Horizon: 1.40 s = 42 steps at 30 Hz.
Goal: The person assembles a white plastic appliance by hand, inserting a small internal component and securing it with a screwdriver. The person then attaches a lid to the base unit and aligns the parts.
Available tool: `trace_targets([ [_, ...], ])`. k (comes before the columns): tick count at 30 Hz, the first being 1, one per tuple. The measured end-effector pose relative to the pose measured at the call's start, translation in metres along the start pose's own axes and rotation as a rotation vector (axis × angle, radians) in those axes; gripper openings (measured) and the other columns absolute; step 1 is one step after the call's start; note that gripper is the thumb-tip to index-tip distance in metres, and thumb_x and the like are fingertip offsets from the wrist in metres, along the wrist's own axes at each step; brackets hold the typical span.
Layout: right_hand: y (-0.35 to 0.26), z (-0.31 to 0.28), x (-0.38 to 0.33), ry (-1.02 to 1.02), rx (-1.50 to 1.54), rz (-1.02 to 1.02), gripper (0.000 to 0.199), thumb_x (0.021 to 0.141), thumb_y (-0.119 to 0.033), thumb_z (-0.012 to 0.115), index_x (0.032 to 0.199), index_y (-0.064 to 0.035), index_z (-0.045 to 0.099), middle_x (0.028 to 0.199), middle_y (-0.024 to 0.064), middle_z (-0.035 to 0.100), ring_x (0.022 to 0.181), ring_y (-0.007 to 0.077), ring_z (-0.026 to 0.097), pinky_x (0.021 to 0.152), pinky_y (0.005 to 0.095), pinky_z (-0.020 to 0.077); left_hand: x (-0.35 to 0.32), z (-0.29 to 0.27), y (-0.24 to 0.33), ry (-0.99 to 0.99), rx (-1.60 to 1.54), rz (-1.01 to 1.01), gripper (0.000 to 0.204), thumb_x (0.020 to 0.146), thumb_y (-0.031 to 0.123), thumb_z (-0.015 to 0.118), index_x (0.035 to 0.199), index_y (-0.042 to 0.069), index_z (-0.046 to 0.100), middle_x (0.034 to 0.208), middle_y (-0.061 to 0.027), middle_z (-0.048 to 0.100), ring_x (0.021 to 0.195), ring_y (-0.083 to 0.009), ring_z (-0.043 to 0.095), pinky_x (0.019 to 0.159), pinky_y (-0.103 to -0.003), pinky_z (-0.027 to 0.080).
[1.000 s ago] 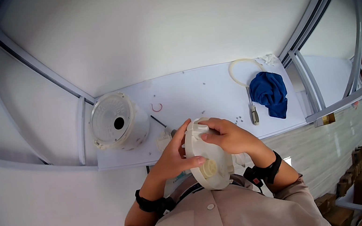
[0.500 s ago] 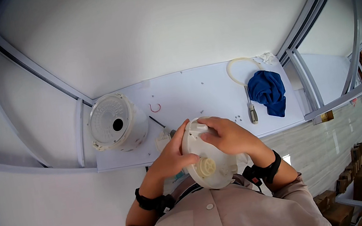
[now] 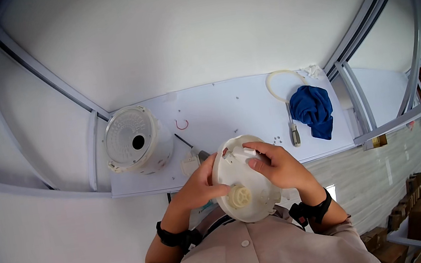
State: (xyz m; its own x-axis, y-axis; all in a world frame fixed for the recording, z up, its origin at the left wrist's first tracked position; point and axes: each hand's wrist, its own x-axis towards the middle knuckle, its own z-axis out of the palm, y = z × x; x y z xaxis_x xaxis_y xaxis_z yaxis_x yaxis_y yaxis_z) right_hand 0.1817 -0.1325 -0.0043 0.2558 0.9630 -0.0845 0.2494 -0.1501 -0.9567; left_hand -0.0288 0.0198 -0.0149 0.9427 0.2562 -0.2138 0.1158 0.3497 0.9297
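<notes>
Two hands hold a round cream plastic lid [image 3: 244, 189] upright at chest height: the left hand [image 3: 197, 186] cups its edge with curled fingers, the right hand [image 3: 276, 165] presses spread fingers on its face. Beyond the fingertips stand a white pot [image 3: 135, 140], a screwdriver [image 3: 192, 146] and a blue cloth [image 3: 312, 108].

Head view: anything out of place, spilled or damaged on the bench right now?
Nothing looks broken or spilled. Small loose screws lie scattered on the white table near the screwdriver. The appliance body sits turned over with a hole showing. Both hands, left hand and right hand, hold the round plastic part.
</notes>
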Motion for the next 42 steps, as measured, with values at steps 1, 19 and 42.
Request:
trace_targets([
  [1,0.003,0.002,0.0,0.005,0.015,-0.01,0.041,0.102,-0.016,0.066,0.139,0.0008,0.059,0.114,0.0178,0.072,0.097,0.0226,0.068,0.089,0.0338,0.0538,0.0,-0.001,-0.001,-0.016,-0.009,-0.012,0.087,0.082,0.01,0.078,0.157,0.002,0.035,0.139,-0.0061,0.057,0.129,-0.0157,0.054,0.11,-0.034,0.044],
  [19,0.014,-0.027,-0.013,0.364,0.257,-0.208,0.048,0.1,-0.018,0.071,0.141,0.0007,0.056,0.109,-0.0005,0.063,0.093,0.0101,0.057,0.085,0.0261,0.0487,0.002,-0.006,-0.026,0.441,-0.19,0.052,0.066,0.071,-0.01,0.054,0.136,-0.001,0.061,0.119,-0.0083,0.069,0.108,-0.0183,0.065,0.095,-0.031,0.052],
  [42,0.024,0.012,-0.014,0.277,-0.039,-0.501,0.061,0.071,0.004,0.079,0.125,-0.0058,0.053,0.11,0.0134,0.069,0.097,0.0229,0.069,0.084,0.0347,0.0558,0.062,-0.013,-0.053,0.707,-0.119,0.204,0.079,0.097,0.015,0.066,0.164,0.017,0.024,0.153,-0.0155,0.041,0.136,-0.0298,0.052,0.107,-0.044,0.048],
])
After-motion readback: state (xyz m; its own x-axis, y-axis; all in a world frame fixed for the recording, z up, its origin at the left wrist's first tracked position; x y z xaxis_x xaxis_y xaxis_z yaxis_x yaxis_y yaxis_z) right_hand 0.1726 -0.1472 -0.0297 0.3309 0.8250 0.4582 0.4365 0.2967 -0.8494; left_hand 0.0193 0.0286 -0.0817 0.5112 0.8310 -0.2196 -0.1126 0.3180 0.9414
